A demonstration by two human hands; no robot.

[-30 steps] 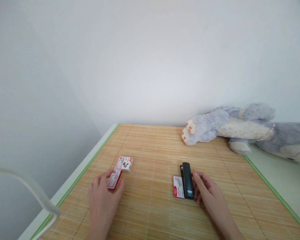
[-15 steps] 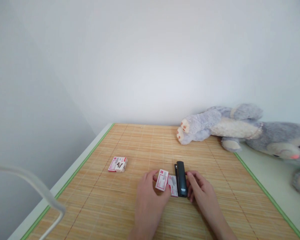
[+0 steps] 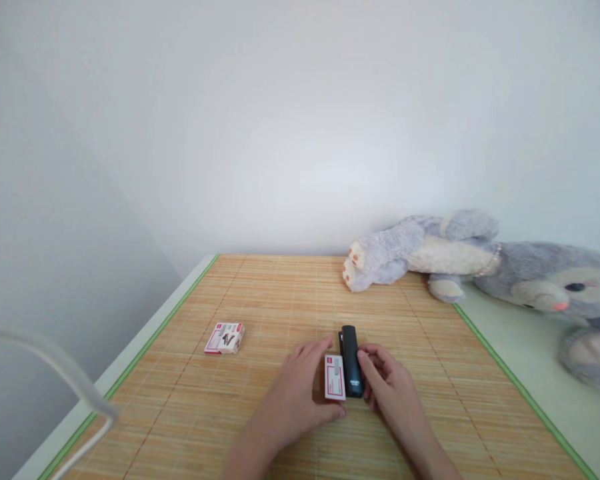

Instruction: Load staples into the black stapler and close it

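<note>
The left hand (image 3: 300, 385) is spread, thumb and forefinger around a small box (image 3: 335, 379) left of the black stapler (image 3: 351, 361). The right hand (image 3: 389, 380) curls, thumb at the stapler's right side; I cannot tell whether it grips.

The red-bordered white box (image 3: 335, 378) lies just left of 1 black stapler (image 3: 351, 362).

Left hand (image 3: 296, 392) curved around a white-and-red box (image 3: 335, 378), right hand (image 3: 391, 387) against a black stapler (image 3: 351, 363).
</note>
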